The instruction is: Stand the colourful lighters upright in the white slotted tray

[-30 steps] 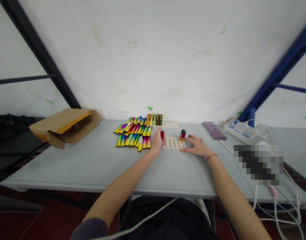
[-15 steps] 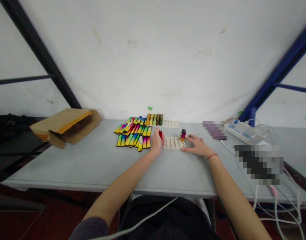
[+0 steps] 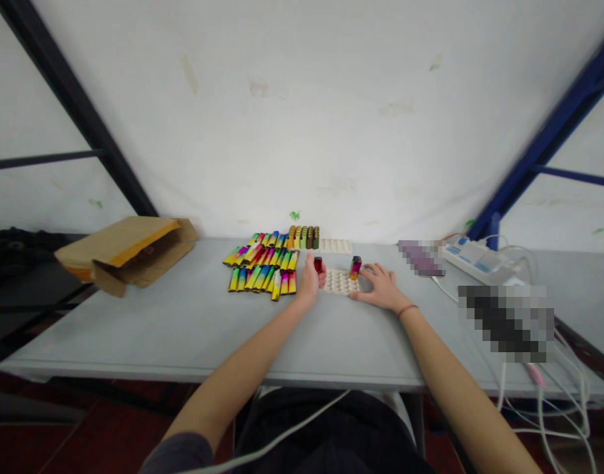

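My left hand (image 3: 309, 284) is closed around a red lighter (image 3: 318, 264), whose dark top shows above the fingers, at the left end of a white tray with round holes (image 3: 341, 282). At the tray's far right corner one purple-and-yellow lighter (image 3: 356, 267) stands upright. My right hand (image 3: 382, 288) lies with fingers spread against the tray's right side, thumb at its near corner and fingertips close by the standing lighter; whether they touch it I cannot tell. Left of my left hand, many shiny rainbow-coloured lighters (image 3: 262, 263) lie in rough rows.
Behind, a block of upright lighters (image 3: 304, 237) adjoins a second white holed tray (image 3: 336, 245) by the wall. An opened brown paper package (image 3: 128, 250) lies at left. To the right are a purple phone-like object (image 3: 421, 258), a power strip (image 3: 482, 261), a blurred-out dark item and white cables.
My right hand has shifted slightly left at the tray's right side, and the standing lighter sits a little further left. My left hand still holds the red lighter. The view has moved slightly.
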A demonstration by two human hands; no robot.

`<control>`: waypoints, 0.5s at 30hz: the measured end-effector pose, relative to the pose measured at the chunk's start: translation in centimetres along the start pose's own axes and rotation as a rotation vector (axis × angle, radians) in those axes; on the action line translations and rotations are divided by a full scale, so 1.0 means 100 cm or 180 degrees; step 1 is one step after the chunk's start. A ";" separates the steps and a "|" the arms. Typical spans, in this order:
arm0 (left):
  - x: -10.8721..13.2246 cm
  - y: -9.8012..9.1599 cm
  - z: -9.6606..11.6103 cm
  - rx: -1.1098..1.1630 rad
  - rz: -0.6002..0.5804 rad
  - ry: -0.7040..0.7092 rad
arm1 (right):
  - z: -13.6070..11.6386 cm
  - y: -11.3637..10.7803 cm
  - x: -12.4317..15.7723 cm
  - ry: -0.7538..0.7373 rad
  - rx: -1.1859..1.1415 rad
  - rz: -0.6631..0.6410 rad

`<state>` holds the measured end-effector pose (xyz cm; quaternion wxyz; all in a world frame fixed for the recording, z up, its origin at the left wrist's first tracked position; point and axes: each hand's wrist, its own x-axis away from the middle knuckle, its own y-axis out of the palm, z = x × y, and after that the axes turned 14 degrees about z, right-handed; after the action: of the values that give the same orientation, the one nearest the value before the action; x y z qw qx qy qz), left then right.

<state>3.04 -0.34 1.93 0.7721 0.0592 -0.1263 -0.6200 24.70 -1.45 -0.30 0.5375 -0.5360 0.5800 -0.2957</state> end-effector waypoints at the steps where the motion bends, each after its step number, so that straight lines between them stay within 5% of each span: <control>1: 0.000 0.000 -0.001 -0.0071 -0.0036 0.0215 | -0.001 0.000 0.000 -0.0035 -0.0039 -0.0010; 9: 0.006 -0.001 0.001 -0.0949 -0.0507 0.2181 | -0.004 0.003 0.000 -0.0170 -0.0117 0.0030; 15: 0.005 0.007 -0.009 -0.1194 -0.0787 0.1991 | -0.005 0.000 0.001 -0.0205 -0.0136 0.0034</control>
<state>4.00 -0.69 1.31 0.6901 0.1179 0.2391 -0.6728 24.28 -1.70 -0.18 0.5459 -0.5534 0.5715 -0.2630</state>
